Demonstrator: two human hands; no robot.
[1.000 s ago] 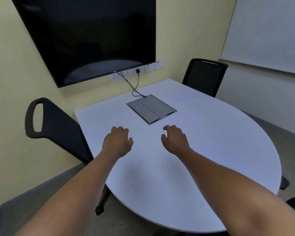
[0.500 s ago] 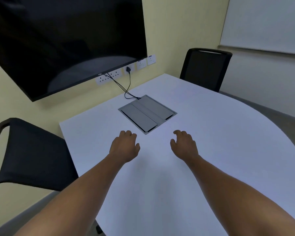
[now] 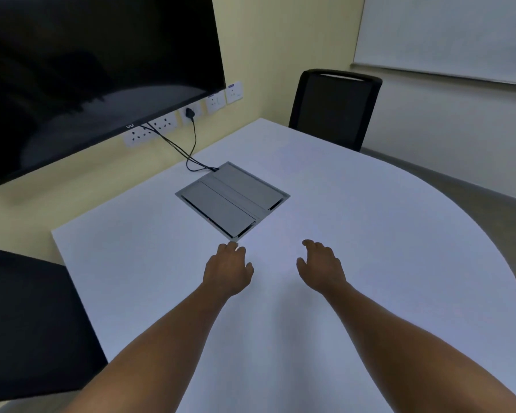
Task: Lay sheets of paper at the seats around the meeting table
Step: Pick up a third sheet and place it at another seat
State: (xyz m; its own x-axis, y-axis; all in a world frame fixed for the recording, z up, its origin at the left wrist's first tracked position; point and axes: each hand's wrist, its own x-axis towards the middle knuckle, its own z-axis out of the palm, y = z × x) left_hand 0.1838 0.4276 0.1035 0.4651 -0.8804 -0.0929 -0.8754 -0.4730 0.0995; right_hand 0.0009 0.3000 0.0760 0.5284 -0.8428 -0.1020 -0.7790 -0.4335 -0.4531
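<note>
- A head-worn camera looks down over a white, round-ended bench (image 3: 370, 263) in a small meeting room; both bare forearms reach out above it.
- The left hand (image 3: 227, 271) and right hand (image 3: 320, 268) hover palm-down, side by side with a gap between them, just short of a grey cable hatch (image 3: 233, 198) set flush in the benchtop.
- The fingers (image 3: 231, 248) of both hands are loosely curled and spread, holding nothing.
- No sheets of paper are in view anywhere (not on the bench, not in either hand), so which way they lie from the hands, and which hand is nearer, cannot be told; judging by that, the paper has yet to be fetched.
- Two black seats show: a far chair (image 3: 334, 108) at the bench's far right edge, and a near chair (image 3: 27, 323) at its left edge, closer to the left hand.
- A dark wall screen (image 3: 87, 70) hangs at upper left; small letters on its lower frame seem to read "VU". Labels on the wall sockets (image 3: 161, 126) beneath are too small to read.
</note>
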